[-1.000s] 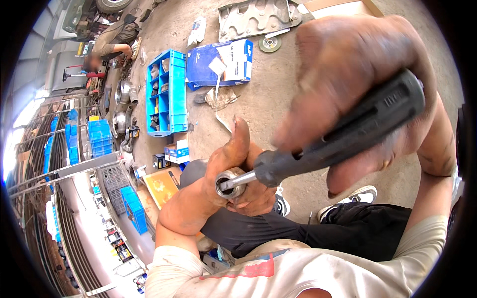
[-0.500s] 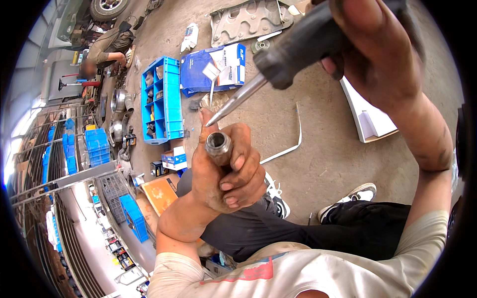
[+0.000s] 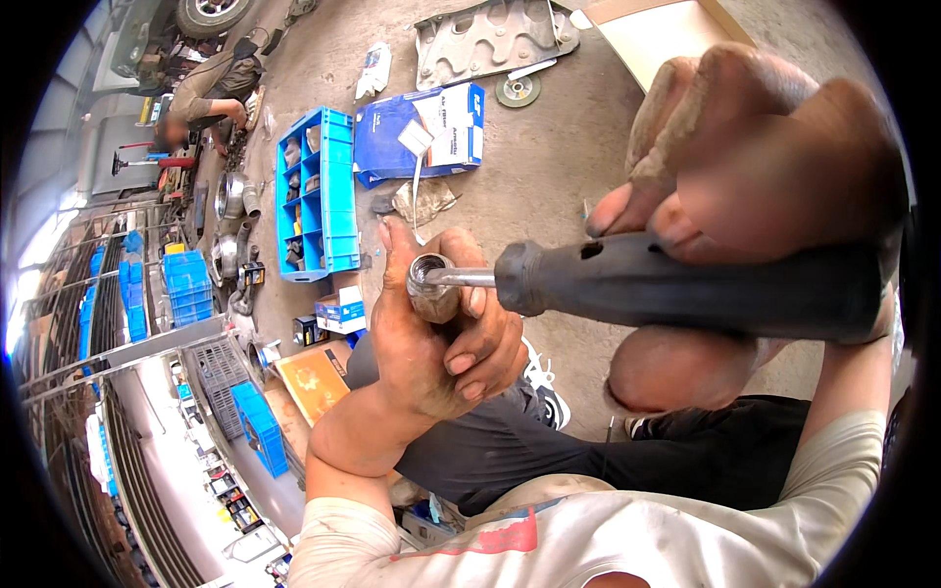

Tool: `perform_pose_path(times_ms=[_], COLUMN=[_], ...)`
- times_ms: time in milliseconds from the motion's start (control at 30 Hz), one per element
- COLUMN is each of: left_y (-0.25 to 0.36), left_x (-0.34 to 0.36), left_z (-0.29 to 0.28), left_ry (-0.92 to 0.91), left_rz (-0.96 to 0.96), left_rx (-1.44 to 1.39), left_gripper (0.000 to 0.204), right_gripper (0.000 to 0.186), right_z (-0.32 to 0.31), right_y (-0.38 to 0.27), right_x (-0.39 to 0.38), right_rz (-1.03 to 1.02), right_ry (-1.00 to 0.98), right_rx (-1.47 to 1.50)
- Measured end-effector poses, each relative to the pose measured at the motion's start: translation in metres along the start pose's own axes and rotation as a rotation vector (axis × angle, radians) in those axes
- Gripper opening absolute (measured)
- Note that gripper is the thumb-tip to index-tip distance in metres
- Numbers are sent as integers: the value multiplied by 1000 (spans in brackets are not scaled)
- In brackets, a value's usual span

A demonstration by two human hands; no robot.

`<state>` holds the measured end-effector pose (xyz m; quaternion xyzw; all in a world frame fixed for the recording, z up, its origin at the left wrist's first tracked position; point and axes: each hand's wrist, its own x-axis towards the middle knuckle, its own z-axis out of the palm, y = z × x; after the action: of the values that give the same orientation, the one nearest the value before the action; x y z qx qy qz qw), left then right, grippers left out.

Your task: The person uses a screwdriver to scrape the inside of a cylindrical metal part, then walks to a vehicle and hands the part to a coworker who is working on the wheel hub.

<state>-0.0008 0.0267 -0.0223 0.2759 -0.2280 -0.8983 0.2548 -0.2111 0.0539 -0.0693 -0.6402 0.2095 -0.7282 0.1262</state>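
Note:
My left hand (image 3: pixel 423 353) is closed around a hollow, worn metal cylinder (image 3: pixel 432 300), its open end facing up and its lower part hidden in my fingers. My right hand (image 3: pixel 774 186) grips a screwdriver (image 3: pixel 627 286) by its thick black handle. The screwdriver lies nearly level, its steel shaft pointing left. The shaft's end reaches into the mouth of the cylinder, so the tip is hidden. My right fingers wrap above and below the handle, close to the camera and partly blurred.
A blue divided bin (image 3: pixel 333 196) of parts stands on the floor beside a blue-and-white box (image 3: pixel 421 132). Further off lie a grey metal plate (image 3: pixel 490 44), a small disc (image 3: pixel 518 91) and an open cardboard box (image 3: pixel 667 39). Another person (image 3: pixel 211 98) crouches at far left, near metal shelving.
My right hand has brought the screwdriver down from above, from a slant to nearly level. Its tip has gone into the cylinder's mouth. My left hand has hardly moved.

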Motion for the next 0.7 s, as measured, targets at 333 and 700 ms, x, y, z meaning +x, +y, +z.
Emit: perform_pose_path(times_ms=[333, 700], left_y=[-1, -2], left_x=[0, -3], left_z=[0, 3], left_ry=[-9, 19], left_rz=[35, 34], left_rx=[38, -48], left_gripper=[64, 61], right_gripper=[49, 50], right_z=[-15, 7], right_y=[-33, -49], right_x=[63, 52], right_rz=[170, 256], right_ry=[-468, -295], right_rx=[-87, -167])
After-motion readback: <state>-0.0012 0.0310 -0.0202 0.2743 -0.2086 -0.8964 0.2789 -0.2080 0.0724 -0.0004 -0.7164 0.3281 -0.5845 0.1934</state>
